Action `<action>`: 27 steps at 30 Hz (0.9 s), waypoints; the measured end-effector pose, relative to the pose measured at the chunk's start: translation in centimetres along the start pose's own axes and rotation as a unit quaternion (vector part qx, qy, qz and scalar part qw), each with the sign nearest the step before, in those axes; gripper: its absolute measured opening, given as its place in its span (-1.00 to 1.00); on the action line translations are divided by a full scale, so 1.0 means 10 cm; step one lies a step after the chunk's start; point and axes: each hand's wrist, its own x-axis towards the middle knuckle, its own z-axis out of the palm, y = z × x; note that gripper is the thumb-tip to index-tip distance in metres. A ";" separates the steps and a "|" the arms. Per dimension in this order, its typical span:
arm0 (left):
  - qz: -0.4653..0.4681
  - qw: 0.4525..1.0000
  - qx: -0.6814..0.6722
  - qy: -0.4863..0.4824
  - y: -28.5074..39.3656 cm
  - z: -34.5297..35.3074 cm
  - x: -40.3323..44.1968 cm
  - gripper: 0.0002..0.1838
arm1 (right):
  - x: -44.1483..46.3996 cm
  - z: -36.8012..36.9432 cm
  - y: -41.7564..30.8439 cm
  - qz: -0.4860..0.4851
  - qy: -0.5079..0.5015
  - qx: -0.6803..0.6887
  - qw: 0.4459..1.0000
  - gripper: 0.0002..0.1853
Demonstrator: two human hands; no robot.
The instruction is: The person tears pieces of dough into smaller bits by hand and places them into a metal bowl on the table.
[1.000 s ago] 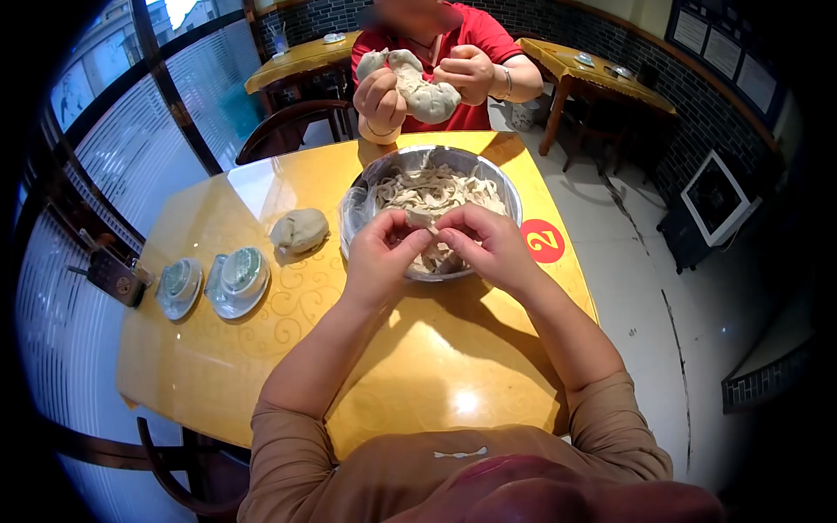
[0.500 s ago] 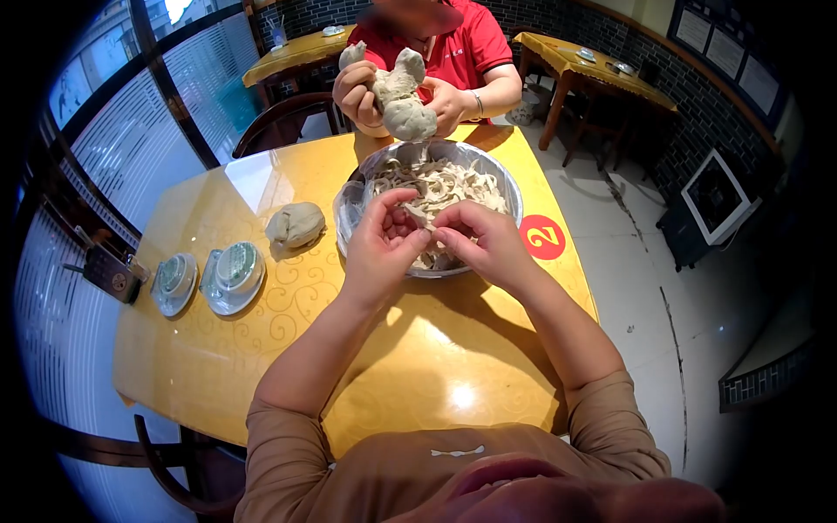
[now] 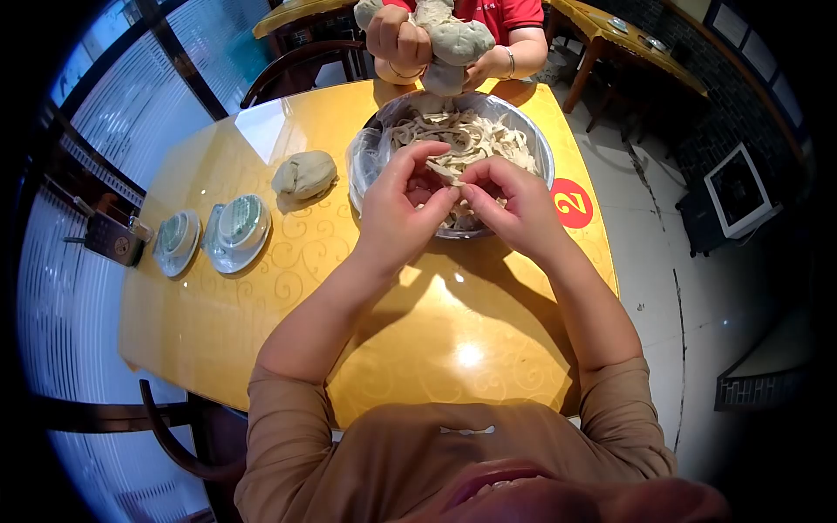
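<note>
Over the near rim of a metal bowl (image 3: pixel 544 166) lined with clear plastic, my left hand (image 3: pixel 405 196) and my right hand (image 3: pixel 507 202) almost touch. Both pinch a small pale strip of dough (image 3: pixel 446 174) between thumbs and fingers. Many torn dough strips (image 3: pixel 488 138) fill the bowl beneath. A smooth lump of dough (image 3: pixel 304 174) rests on the table left of the bowl. Across the table, a person in a red shirt (image 3: pixel 510 12) holds a large, lobed piece of dough (image 3: pixel 458 42) above the bowl's far rim.
Two wrapped dish sets (image 3: pixel 241 223) (image 3: pixel 178 235) stand on the yellow table (image 3: pixel 218 322) at left, near a dark holder (image 3: pixel 113 235). A red number 2 sticker (image 3: pixel 572 203) lies right of the bowl. Chairs stand at the far left and near left.
The view has tilted, so the table and bowl appear higher. The person opposite has lowered and turned the large dough toward the bowl. My hands still pinch the strip, fingers slightly shifted.
</note>
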 end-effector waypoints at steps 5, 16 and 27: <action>0.022 0.998 0.057 -0.004 -0.02 -0.01 0.01 -0.66 | 0.02 -0.01 0.04 -0.006 -0.003 -0.025 1.000 -0.87; 0.060 0.991 0.119 -0.012 0.01 -0.02 0.01 -0.83 | 0.02 -0.03 0.04 -0.010 -0.005 -0.026 1.000 -0.87; 0.054 0.987 0.151 -0.031 0.04 -0.06 0.01 -0.84 | 0.03 -0.12 0.06 0.087 -0.098 0.121 0.984 -0.85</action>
